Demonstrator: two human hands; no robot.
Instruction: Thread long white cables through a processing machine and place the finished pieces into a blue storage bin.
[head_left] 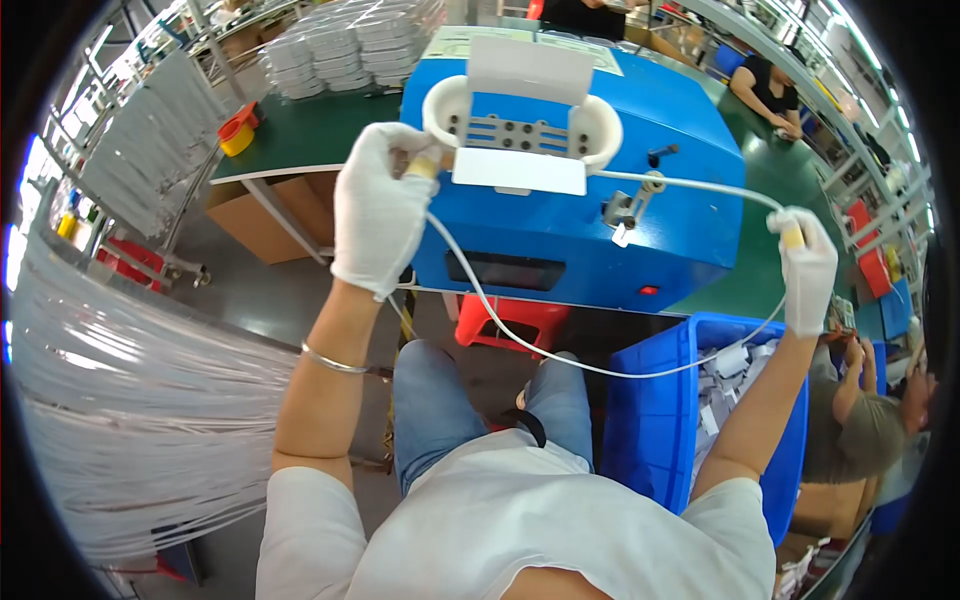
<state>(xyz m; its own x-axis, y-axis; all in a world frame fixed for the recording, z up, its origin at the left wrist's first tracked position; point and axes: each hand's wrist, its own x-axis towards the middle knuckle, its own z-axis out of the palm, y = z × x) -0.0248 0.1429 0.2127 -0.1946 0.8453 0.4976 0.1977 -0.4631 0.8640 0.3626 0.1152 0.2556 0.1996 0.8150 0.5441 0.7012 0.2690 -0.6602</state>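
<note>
Both hands wear white gloves with yellowish coverings at the thumb or fingertips. My left hand [385,205] is closed in a pinch on the white cable [540,350], beside the left white curved guide [447,105] of a blue machine [640,115]. Out to the right, my right hand [808,265] grips the same cable, its fingers closed. One stretch of cable runs from the machine's right side to that hand. Another sags in a loop between the hands, over my knees. White plates [520,172] cover part of the metal fixture [525,135], hiding the cable there.
Under my right arm stands a blue bin [650,400] with many small white parts. Long white cables [150,380] hang at the left. A red stool [515,325] is below the machine. Stacked clear trays [350,45] sit on the green table [285,140]. Other people work at right.
</note>
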